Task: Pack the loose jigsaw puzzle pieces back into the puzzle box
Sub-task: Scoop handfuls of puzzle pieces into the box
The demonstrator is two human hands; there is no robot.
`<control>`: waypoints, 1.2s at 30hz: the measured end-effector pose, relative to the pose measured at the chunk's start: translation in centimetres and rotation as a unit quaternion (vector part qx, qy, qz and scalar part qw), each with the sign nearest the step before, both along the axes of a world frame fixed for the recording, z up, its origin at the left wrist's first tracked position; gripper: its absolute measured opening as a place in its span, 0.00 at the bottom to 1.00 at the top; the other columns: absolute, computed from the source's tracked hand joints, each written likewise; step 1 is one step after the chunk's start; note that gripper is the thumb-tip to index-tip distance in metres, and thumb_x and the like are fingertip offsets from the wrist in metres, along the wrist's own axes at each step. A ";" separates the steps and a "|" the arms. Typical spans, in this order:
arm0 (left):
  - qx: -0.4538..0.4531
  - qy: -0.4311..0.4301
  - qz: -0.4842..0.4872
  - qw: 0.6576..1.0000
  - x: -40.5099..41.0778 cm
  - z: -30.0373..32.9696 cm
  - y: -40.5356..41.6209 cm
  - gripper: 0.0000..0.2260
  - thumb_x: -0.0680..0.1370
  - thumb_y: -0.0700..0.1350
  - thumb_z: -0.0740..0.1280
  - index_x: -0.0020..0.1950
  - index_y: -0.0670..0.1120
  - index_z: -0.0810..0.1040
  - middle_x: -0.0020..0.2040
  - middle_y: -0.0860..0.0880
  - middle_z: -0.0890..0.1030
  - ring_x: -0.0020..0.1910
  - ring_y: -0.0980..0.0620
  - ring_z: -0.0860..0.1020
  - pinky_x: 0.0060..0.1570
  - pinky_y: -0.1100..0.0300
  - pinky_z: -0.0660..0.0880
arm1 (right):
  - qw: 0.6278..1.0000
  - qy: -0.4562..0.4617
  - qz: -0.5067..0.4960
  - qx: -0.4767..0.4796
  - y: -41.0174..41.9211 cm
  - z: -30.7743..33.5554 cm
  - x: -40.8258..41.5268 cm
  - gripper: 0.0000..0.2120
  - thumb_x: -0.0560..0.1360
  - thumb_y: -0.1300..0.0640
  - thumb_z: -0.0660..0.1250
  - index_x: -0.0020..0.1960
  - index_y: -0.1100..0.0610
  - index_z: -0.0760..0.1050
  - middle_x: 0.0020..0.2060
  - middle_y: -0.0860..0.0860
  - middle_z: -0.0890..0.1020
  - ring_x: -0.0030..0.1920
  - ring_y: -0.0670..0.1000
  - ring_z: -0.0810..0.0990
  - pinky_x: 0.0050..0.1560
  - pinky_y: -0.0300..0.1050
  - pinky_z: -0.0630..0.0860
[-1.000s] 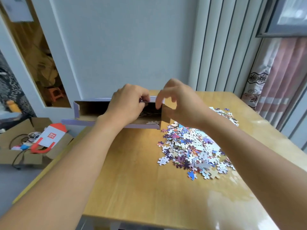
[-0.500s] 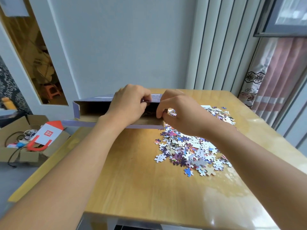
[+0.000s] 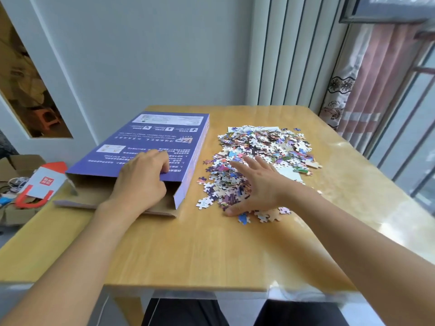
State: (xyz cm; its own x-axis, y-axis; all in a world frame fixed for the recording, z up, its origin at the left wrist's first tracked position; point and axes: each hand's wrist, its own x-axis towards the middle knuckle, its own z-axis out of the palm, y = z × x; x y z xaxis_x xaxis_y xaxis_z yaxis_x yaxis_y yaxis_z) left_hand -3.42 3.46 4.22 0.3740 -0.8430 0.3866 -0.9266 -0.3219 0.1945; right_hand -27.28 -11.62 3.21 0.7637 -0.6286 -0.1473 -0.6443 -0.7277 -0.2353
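Head view: puzzle box [image 3: 150,147] lies flat on the wooden table [image 3: 188,250], purple printed top with white text panels, brown cardboard inside, near end open with a flap lying out on the table. Left hand [image 3: 141,180] grips the top panel's edge at that open end, fingers curled over it. Just right of the box, loose jigsaw pieces [image 3: 261,151] in a spread heap, multicoloured, some flipped to tan backs, a white sheet partly under them. Right hand [image 3: 256,184] flat on the heap's near part, fingers straight and spread, holding nothing. Left of the box, off the table, a cardboard carton [image 3: 14,203] on the floor.
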 end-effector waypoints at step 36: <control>-0.117 0.448 0.014 0.886 -10.6 -3.9 -8.5 0.05 0.80 0.48 0.64 0.55 0.51 0.77 0.52 0.53 0.80 0.40 0.59 0.74 0.42 0.59 0.68 | 0.995 0.055 -0.051 0.062 -1.1 1.9 -1.4 0.69 0.52 0.29 0.80 0.80 0.39 0.41 0.78 0.49 0.58 0.79 0.57 0.51 0.73 0.66 0.61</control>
